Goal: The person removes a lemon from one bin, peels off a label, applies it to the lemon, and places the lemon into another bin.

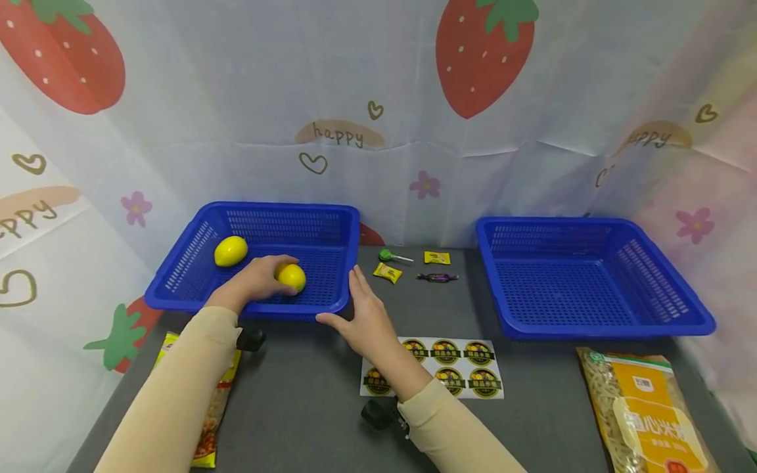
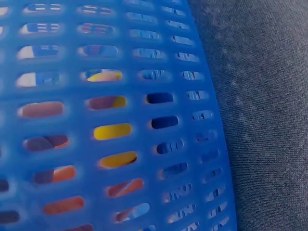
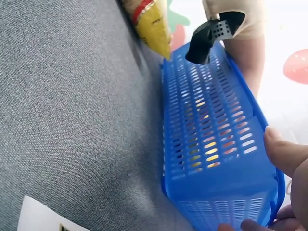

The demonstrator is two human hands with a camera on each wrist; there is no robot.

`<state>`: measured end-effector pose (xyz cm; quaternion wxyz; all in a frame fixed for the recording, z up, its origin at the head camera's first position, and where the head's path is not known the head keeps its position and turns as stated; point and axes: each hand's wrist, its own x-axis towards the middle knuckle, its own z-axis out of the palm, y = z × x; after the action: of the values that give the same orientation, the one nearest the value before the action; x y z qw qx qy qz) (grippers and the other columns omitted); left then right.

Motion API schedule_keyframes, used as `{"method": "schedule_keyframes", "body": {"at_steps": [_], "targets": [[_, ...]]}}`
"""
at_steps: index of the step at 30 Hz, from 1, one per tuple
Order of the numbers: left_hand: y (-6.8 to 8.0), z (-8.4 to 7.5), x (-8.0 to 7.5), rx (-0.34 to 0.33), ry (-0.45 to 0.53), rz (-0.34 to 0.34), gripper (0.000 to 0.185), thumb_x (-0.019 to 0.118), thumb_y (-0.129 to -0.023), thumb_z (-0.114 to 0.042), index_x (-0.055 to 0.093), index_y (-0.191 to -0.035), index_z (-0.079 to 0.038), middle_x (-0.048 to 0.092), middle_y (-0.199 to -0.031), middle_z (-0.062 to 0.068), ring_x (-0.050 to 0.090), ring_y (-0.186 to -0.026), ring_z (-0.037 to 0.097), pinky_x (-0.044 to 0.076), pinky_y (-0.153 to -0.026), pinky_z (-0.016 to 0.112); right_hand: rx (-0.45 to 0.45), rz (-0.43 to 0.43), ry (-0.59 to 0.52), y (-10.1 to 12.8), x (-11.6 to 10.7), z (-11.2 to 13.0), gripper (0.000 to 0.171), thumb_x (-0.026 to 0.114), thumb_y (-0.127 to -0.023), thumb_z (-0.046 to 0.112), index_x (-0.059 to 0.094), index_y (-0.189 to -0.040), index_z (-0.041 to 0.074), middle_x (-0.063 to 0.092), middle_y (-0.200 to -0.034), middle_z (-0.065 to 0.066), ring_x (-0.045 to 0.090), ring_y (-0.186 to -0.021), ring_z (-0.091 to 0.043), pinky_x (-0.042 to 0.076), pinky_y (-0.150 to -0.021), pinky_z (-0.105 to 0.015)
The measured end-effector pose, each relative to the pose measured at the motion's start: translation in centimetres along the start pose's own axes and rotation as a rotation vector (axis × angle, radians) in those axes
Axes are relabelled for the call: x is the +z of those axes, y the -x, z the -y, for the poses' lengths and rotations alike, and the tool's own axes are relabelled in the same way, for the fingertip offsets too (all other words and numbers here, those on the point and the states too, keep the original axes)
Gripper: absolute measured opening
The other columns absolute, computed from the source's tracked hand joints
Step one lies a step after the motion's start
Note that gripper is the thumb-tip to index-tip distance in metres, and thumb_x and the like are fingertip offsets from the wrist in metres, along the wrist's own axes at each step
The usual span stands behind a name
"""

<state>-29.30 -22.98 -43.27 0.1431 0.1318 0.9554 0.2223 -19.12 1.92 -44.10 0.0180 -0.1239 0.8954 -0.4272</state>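
Observation:
Inside the left blue basket (image 1: 284, 211), my left hand (image 1: 258, 279) holds a lemon (image 1: 292, 278) between thumb and fingers. Another lemon (image 1: 230, 251) lies in the same basket, toward its back left. At the basket's front right corner is my right hand (image 1: 365, 317), with its thumb on the front rim and its fingers along the right side. In the right wrist view the thumb (image 3: 284, 151) touches the rim. The left wrist view is filled by the basket's slotted wall (image 2: 110, 115), with yellow showing through the slots.
A second blue basket (image 1: 558, 295) stands at right. Between the baskets lie a green lollipop (image 1: 386, 255) and wrapped candies (image 1: 437, 278). A sticker sheet (image 1: 489, 368) is under my right forearm. Food bags lie at front left (image 1: 207, 440) and front right (image 1: 650, 407).

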Motion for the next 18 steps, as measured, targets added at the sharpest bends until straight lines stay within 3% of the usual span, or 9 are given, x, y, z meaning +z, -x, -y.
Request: {"method": "schedule_keyframes", "body": {"at_steps": [10,18], "targets": [[1.3,-0.5,-1.5,0.019,0.017,-0.045,0.069,0.074,-0.093,-0.023,0.042,-0.152,-0.007,0.047,-0.150,0.024,0.048,-0.131,0.043,0.035,-0.112,0.063,0.005,0.001,0.027,0.2,0.2,0.3,0.101,0.070,-0.088,0.057,0.019,-0.162,0.010,0.011,-0.170,-0.002,0.027,-0.152,-0.030,0.032,-0.119,-0.051],[3.0,-2.2,-2.8,0.006,0.080,-0.112,0.094,0.071,-0.095,-0.030,0.009,-0.161,-0.003,0.032,-0.157,0.030,0.038,-0.140,0.047,0.030,-0.115,0.064,0.002,0.016,0.045,0.2,-0.1,-0.3,0.100,0.068,-0.089,0.059,0.017,-0.162,0.014,0.007,-0.170,0.003,0.027,-0.152,-0.028,0.034,-0.117,-0.051]]}}
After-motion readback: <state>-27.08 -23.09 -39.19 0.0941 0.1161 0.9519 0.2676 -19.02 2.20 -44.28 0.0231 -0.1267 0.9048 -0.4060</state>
